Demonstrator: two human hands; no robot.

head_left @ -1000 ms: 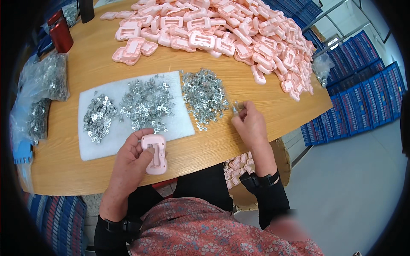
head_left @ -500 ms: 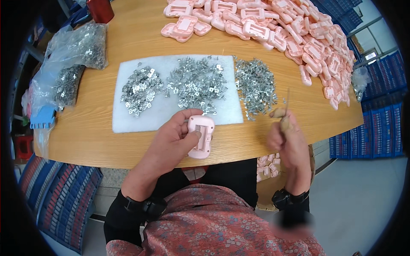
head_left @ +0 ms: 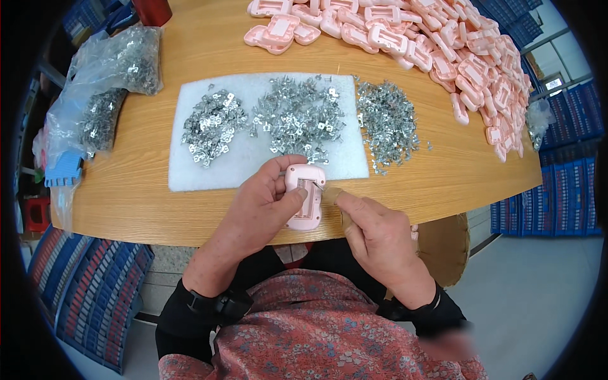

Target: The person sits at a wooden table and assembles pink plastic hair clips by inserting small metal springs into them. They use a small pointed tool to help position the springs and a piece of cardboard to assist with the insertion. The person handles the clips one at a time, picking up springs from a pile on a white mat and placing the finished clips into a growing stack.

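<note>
My left hand (head_left: 263, 199) grips a pale pink plastic housing (head_left: 310, 221) near the table's front edge, thumb pressed over its rectangular battery compartment. The housing is upright in view, its recess facing me. From the right, my right hand (head_left: 380, 237) closes on a thin metal tool (head_left: 318, 186), whose tip reaches the upper right of that recess. Tan finger covers (head_left: 331, 195) wrap the fingertips; they hide most of the tool, so I cannot tell its exact kind. Just beyond lies a white foam sheet (head_left: 269, 180) bearing heaps of small metal contact plates (head_left: 301, 120).
Another heap of metal pieces (head_left: 387, 123) lies right of the foam. Many pink housings (head_left: 468, 73) are piled at the far right. Clear bags of metal parts (head_left: 130, 63) and a blue foam piece (head_left: 63, 171) sit left. A cardboard box (head_left: 443, 250) stands below the table's right edge.
My right hand has come left and down with the thin tool, bringing its tip to the housing's recess. The left hand keeps hold of the housing, almost unmoved.
</note>
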